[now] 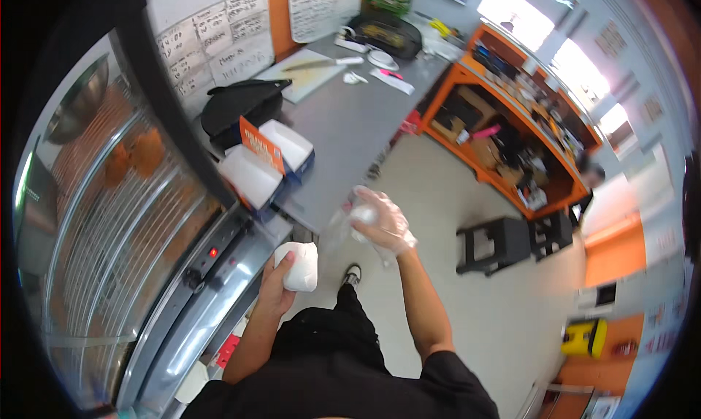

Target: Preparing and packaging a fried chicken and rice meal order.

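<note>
My bare left hand [278, 285] grips a small white paper package [300, 267], thumb laid across its near side, in front of the heated display cabinet [189, 304]. A loose clear plastic glove covers my right hand [386, 222], raised over the floor beside the counter's edge. Its fingers curl around a small white thing [363, 215], too blurred to name exactly. Thin clear plastic [335, 230] hangs to the left of that hand. Two open cardboard food boxes [253, 177] with white insides stand on the grey counter [339, 126], ahead of my left hand.
Brown pieces of food [145, 152] sit on the cabinet's wire racks. Farther along the counter, a knife [323, 63] lies on a white cutting board [298, 90], near black bags [241, 109]. Black stools [493, 246] and an orange shelf unit [449, 99] stand right; a person [590, 181] is partly visible beyond.
</note>
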`<state>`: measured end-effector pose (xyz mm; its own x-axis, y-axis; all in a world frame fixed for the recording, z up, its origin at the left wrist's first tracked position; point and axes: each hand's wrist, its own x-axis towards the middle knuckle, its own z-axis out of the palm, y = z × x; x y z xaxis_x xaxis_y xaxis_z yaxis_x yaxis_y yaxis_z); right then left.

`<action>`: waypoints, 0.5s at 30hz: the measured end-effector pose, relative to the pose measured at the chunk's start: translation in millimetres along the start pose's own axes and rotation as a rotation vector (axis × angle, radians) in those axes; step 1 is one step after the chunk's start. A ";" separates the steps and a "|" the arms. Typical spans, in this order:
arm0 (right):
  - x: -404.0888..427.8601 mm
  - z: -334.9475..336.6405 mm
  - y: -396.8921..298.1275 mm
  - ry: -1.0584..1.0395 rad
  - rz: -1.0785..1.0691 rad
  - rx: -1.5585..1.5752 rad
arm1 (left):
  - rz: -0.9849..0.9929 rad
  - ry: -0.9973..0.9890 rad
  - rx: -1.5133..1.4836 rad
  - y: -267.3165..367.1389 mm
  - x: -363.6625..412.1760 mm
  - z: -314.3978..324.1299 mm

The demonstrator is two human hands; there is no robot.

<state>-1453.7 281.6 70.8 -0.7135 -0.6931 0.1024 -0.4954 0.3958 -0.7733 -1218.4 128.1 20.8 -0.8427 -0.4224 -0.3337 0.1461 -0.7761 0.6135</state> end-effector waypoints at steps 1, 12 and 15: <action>51.5 -5.6 0.6 -0.141 -0.164 -0.224 | 0.038 0.024 -0.005 2.0 26.3 16.7; 283.7 53.3 43.5 -0.815 -0.655 -0.596 | 0.781 0.824 -0.214 54.4 200.9 64.4; 288.1 30.2 63.2 -0.675 -0.503 -0.514 | 0.817 0.934 -0.171 80.3 228.4 40.5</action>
<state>-1675.6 88.7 32.5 -0.0072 -0.9875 -0.1572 -0.9327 0.0633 -0.3550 -1420.1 -11.7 22.8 0.2039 -0.9245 -0.3222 0.5763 -0.1527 0.8029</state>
